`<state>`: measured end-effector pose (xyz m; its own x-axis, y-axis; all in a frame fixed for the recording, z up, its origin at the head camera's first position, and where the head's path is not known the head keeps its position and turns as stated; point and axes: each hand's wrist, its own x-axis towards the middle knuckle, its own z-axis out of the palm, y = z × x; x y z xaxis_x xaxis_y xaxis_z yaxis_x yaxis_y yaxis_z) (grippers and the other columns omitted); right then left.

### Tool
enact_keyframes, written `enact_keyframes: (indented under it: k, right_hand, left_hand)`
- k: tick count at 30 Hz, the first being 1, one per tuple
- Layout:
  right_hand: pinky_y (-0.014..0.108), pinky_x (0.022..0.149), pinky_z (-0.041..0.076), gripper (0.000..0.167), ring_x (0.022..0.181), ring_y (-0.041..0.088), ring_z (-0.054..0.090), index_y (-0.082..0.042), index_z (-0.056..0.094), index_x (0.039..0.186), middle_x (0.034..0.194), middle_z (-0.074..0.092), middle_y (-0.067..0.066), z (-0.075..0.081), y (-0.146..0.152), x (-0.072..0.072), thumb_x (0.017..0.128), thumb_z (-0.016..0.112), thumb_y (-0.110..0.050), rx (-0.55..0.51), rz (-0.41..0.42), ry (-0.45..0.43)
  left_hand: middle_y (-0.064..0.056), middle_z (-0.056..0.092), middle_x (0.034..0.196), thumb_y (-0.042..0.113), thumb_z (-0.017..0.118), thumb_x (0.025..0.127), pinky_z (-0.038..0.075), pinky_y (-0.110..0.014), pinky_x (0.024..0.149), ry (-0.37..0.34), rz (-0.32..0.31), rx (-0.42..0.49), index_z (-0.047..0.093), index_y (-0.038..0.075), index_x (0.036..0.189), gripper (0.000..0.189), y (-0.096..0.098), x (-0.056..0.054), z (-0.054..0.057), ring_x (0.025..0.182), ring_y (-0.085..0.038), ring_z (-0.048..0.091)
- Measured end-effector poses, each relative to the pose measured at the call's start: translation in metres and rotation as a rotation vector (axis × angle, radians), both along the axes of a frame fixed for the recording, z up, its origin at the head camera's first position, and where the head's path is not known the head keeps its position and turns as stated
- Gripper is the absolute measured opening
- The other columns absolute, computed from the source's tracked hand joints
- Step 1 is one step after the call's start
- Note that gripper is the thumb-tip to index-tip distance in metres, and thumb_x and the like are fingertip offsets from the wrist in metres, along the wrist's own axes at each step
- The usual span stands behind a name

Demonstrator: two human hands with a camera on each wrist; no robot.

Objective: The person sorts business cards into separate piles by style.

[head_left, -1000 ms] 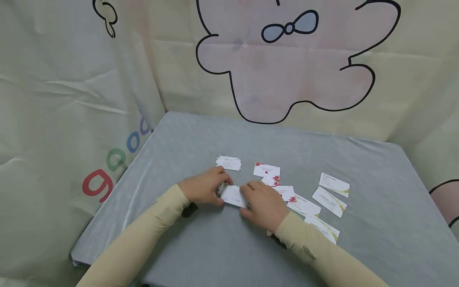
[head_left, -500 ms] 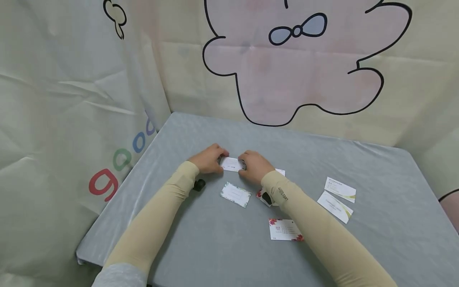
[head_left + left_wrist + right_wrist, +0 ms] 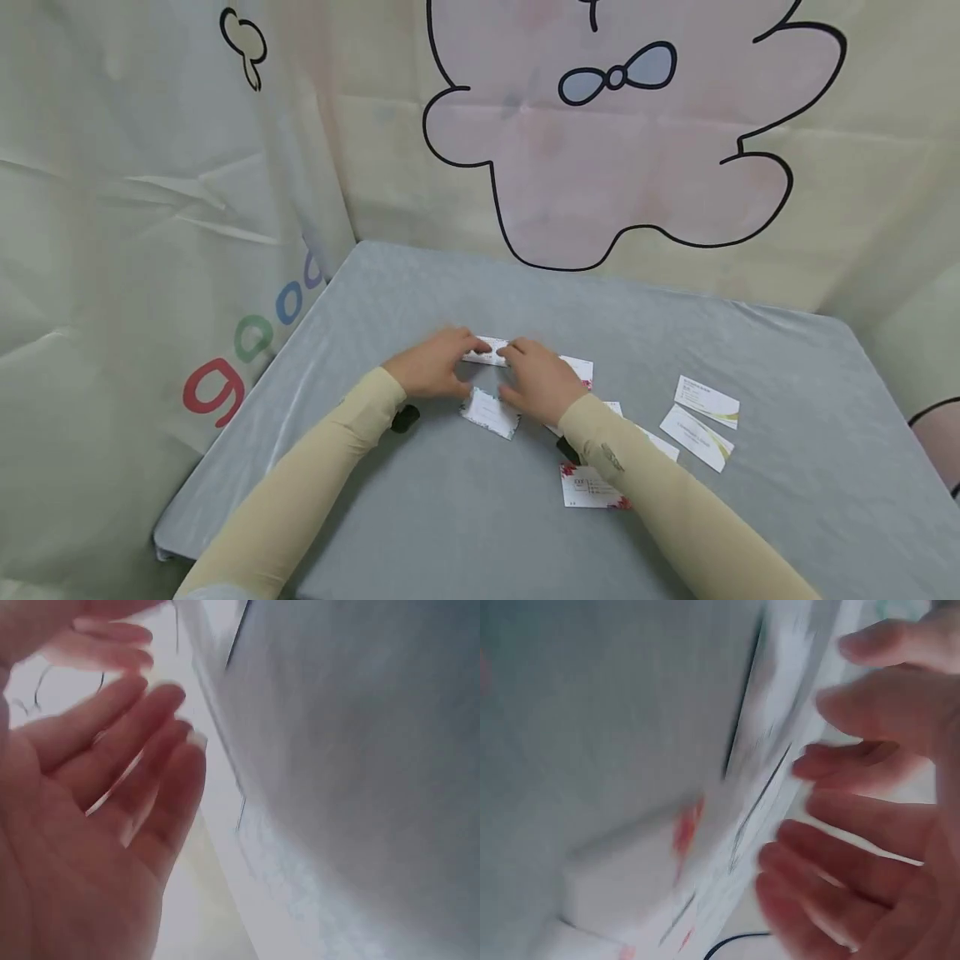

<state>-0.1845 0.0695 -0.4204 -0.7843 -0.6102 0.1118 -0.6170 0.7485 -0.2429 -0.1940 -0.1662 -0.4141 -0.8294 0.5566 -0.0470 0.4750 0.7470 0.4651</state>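
A white business card (image 3: 489, 360) lies at the back of the group, partly behind my fingertips in the head view. Nearer, a white card with a leafy patterned border (image 3: 491, 415) lies tilted on the cloth. My left hand (image 3: 431, 364) hovers at the left of these two cards, its fingers loosely bent and apart from the cards. On their right is my right hand (image 3: 542, 383), fingers spread and slightly bent. Both wrist views show nothing between the fingers; the right one is blurred.
A card with red flowers (image 3: 596, 487) lies nearer, beside the right sleeve, which hides other cards. Two cards with yellow-green corners, one upper (image 3: 707, 401) and one lower (image 3: 697, 437), lie at the right. Grey cloth covers the table (image 3: 405, 517); printed curtains stand behind.
Both hands carried a card to the back card, leaving the leafy-bordered card uncovered. Since then they have let go and drawn back slightly towards the person.
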Motion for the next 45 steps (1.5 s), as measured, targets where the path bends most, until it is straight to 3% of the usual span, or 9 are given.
enact_keyframes:
  k: [2, 5, 10, 14, 17, 23, 28, 39, 45]
  right_hand:
    - [0.048, 0.099, 0.060, 0.052, 0.121, 0.032, 0.069, -0.001, 0.070, 0.135, 0.131, 0.071, 0.015, -0.001, 0.006, 0.025, 0.093, 0.083, -0.028, 0.000, 0.026, 0.011]
    - [0.048, 0.094, 0.061, 0.047, 0.115, 0.030, 0.069, -0.003, 0.072, 0.125, 0.123, 0.072, 0.011, -0.005, 0.011, 0.052, 0.090, 0.085, -0.031, 0.024, 0.054, 0.022]
    - [0.046, 0.090, 0.060, 0.041, 0.107, 0.028, 0.069, -0.006, 0.072, 0.117, 0.112, 0.072, 0.008, -0.009, 0.010, 0.064, 0.091, 0.085, -0.035, 0.057, 0.064, 0.070]
    - [0.046, 0.084, 0.059, 0.037, 0.098, 0.027, 0.070, -0.007, 0.071, 0.112, 0.103, 0.070, 0.007, -0.005, 0.007, 0.052, 0.089, 0.086, -0.030, 0.059, 0.058, 0.052]
    - [0.048, 0.089, 0.060, 0.041, 0.105, 0.029, 0.071, -0.005, 0.071, 0.121, 0.109, 0.072, 0.010, 0.002, 0.002, 0.028, 0.090, 0.086, -0.027, 0.080, 0.039, 0.009]
    - [0.048, 0.106, 0.057, 0.056, 0.128, 0.033, 0.067, -0.003, 0.066, 0.142, 0.136, 0.070, 0.015, 0.013, -0.011, -0.028, 0.095, 0.084, -0.026, 0.134, 0.002, -0.024]
    - [0.047, 0.107, 0.057, 0.053, 0.127, 0.033, 0.068, -0.002, 0.066, 0.142, 0.138, 0.069, 0.016, 0.005, -0.018, -0.052, 0.097, 0.081, -0.027, 0.147, 0.010, -0.050]
    - [0.048, 0.112, 0.053, 0.050, 0.128, 0.034, 0.067, -0.003, 0.068, 0.141, 0.140, 0.069, 0.017, -0.008, -0.004, -0.061, 0.098, 0.078, -0.027, 0.091, 0.010, -0.096]
    - [0.054, 0.118, 0.049, 0.058, 0.139, 0.036, 0.061, -0.006, 0.062, 0.150, 0.150, 0.063, 0.016, 0.002, 0.033, -0.036, 0.099, 0.078, -0.028, -0.036, -0.063, -0.179]
  left_hand:
    - [-0.006, 0.067, 0.145, 0.017, 0.084, 0.087, 0.049, -0.043, 0.116, -0.040, -0.085, 0.007, 0.062, 0.008, 0.148, 0.065, 0.001, 0.015, -0.001, 0.135, -0.025, 0.060]
    - [-0.003, 0.067, 0.145, 0.014, 0.085, 0.087, 0.048, -0.040, 0.117, -0.074, -0.142, 0.005, 0.063, 0.008, 0.147, 0.064, 0.003, 0.029, -0.003, 0.134, -0.021, 0.060]
    - [-0.003, 0.068, 0.133, 0.010, 0.088, 0.083, 0.051, -0.036, 0.110, -0.065, -0.131, -0.039, 0.065, 0.007, 0.143, 0.064, 0.005, 0.036, -0.001, 0.124, -0.020, 0.062]
    - [-0.004, 0.061, 0.122, 0.012, 0.086, 0.082, 0.051, -0.030, 0.090, -0.103, -0.085, -0.054, 0.067, 0.009, 0.142, 0.063, 0.006, 0.033, 0.000, 0.105, -0.016, 0.058]
    - [-0.006, 0.055, 0.121, 0.013, 0.083, 0.082, 0.046, -0.028, 0.082, -0.117, -0.024, -0.048, 0.067, 0.009, 0.144, 0.064, 0.006, 0.020, 0.000, 0.100, -0.016, 0.051]
    - [-0.008, 0.050, 0.135, 0.017, 0.084, 0.088, 0.050, -0.034, 0.095, -0.089, 0.091, -0.058, 0.062, 0.014, 0.150, 0.066, 0.004, -0.023, 0.000, 0.116, -0.021, 0.051]
    - [-0.011, 0.052, 0.140, 0.018, 0.084, 0.091, 0.051, -0.039, 0.102, -0.099, 0.143, -0.089, 0.062, 0.018, 0.152, 0.065, -0.002, -0.041, -0.002, 0.125, -0.025, 0.052]
    - [-0.011, 0.058, 0.139, 0.017, 0.082, 0.092, 0.050, -0.040, 0.107, -0.075, 0.111, -0.106, 0.062, 0.013, 0.151, 0.063, 0.009, -0.049, -0.003, 0.124, -0.026, 0.053]
    - [-0.008, 0.054, 0.153, 0.023, 0.087, 0.088, 0.047, -0.044, 0.117, 0.015, 0.092, -0.115, 0.061, 0.014, 0.152, 0.069, 0.023, -0.032, -0.006, 0.143, -0.030, 0.045]
